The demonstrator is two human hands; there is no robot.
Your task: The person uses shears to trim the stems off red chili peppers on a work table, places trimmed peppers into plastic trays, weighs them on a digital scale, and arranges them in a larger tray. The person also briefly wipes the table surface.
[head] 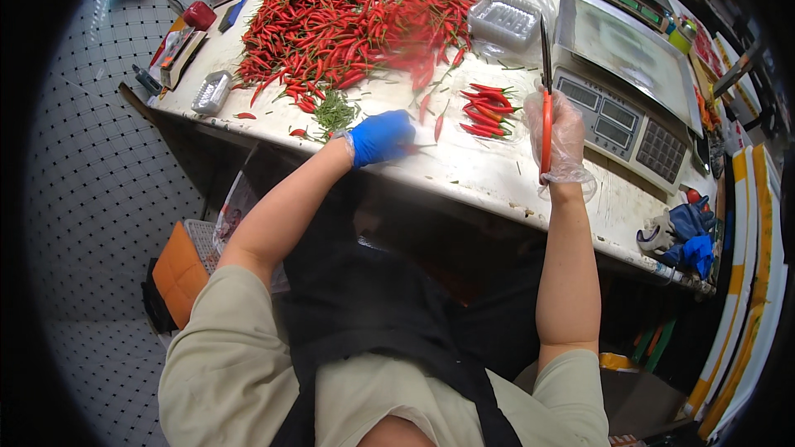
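Observation:
My left hand (382,138) wears a blue glove and is blurred at the table's front edge; a red chili shows faintly beside its fingers, and whether it is gripped I cannot tell. In a clear plastic glove, my right hand (564,136) holds orange-handled scissors (546,105), blades pointing away from me. Left of it, several red chilies (487,113) lie side by side in a clear tray. A large heap of red chilies (354,12) covers the back of the table, with cut green stems (335,113) at its front. Blurred chilies hang or fall between heap and left hand.
Stacked clear plastic trays (504,20) stand behind the right hand. To the right is a digital scale (621,105) with a metal plate; gloves (680,233) lie at the right front corner. One small clear tray (212,92) sits near the left edge. Foam boxes (745,285) stand beyond the table's right end.

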